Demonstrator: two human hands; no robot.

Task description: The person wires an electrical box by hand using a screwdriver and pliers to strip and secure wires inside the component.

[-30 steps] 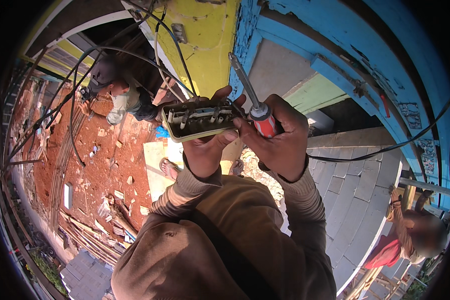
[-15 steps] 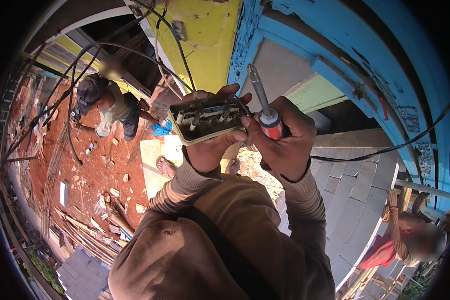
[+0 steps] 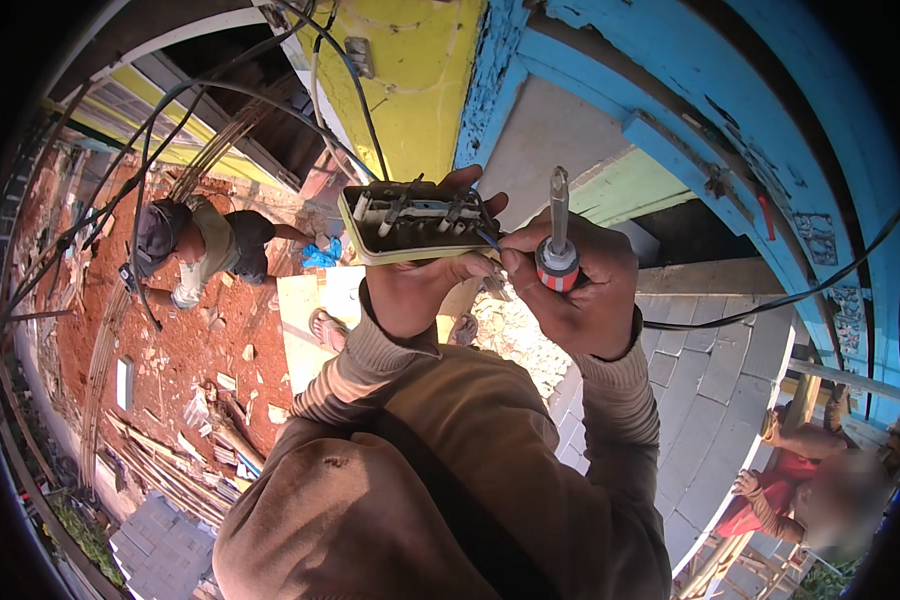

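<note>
My left hand [image 3: 410, 300] holds a shallow rectangular electrical box [image 3: 422, 248] from below, its fingers curled round the far side. The box lies with its open side up. Inside its pale rim are a dark hollow, whitish terminal strips [image 3: 430, 208] and dark fittings. In my right hand [image 3: 592, 275] is a screwdriver [image 3: 558, 240] with a red grip and metal shaft, its tip pointing up and away from the box. Close to that hand's thumb and forefinger, a thin dark-blue wire [image 3: 488, 239] shows at the box's right end. Whether the fingertips pinch it is unclear.
Black cables [image 3: 365, 110] hang before the yellow wall [image 3: 410, 70]. Another cable [image 3: 720, 325] crosses at right, over grey blocks [image 3: 700, 390]. A bent-over person [image 3: 210, 240] works on red soil at left. Another person [image 3: 790, 490] in red is at lower right.
My right hand has shifted slightly right, and the screwdriver's shaft now stands more upright. The box has moved up a little. The person at left has moved left; the one at right has lowered a hand.
</note>
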